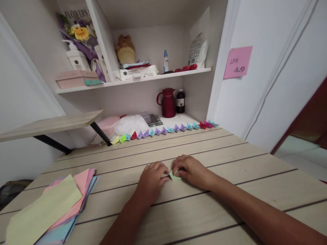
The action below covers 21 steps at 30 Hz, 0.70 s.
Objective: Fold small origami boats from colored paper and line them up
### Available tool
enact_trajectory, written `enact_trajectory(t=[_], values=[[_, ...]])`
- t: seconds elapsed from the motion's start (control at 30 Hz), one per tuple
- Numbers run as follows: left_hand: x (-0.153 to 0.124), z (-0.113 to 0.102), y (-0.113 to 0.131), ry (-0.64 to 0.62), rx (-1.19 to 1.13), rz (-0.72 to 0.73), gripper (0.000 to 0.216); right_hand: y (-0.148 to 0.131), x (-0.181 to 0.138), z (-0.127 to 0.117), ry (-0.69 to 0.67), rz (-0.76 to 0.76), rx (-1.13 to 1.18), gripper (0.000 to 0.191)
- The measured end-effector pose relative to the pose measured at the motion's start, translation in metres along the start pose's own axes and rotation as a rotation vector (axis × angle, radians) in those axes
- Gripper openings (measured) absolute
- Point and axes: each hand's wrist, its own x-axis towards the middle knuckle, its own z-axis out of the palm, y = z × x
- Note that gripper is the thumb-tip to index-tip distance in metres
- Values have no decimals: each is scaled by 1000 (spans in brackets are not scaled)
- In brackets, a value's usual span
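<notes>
My left hand [152,178] and my right hand [191,170] rest close together on the wooden table [230,190]. Between their fingertips lies a small folded piece of light green paper [174,175], pinched from both sides; most of it is hidden by the fingers. A stack of coloured paper sheets [53,207], with a pale yellow-green sheet on top, lies at the table's near left. Along the far edge of the table runs a row of several small folded paper shapes [163,130] in yellow, green, red, purple, blue and pink.
Behind the table a white shelf unit holds a dark red jug [168,102], a dark bottle [180,101], a pink box [75,78], pump bottles and a flower bouquet. A pink note [238,62] sticks on the right wall. A wooden board [51,124] juts out at left.
</notes>
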Motion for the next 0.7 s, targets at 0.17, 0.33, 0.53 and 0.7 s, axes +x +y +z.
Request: enact_trajectory(t=[0.17,0.33,0.53,0.7], values=[[1,-4,-8,53,-86,-12,16,2,0,0,-7,0,-13,14],[0,-3,-3,5,-288,-3,19,2,-2,0,-10,-9,-5,12],[-1,-4,-1,-87,-292,-5,14,-3,-5,0,-25,-42,23,15],[-1,-1,-3,-135,-209,57,5,-4,-6,2,-40,-62,37,14]])
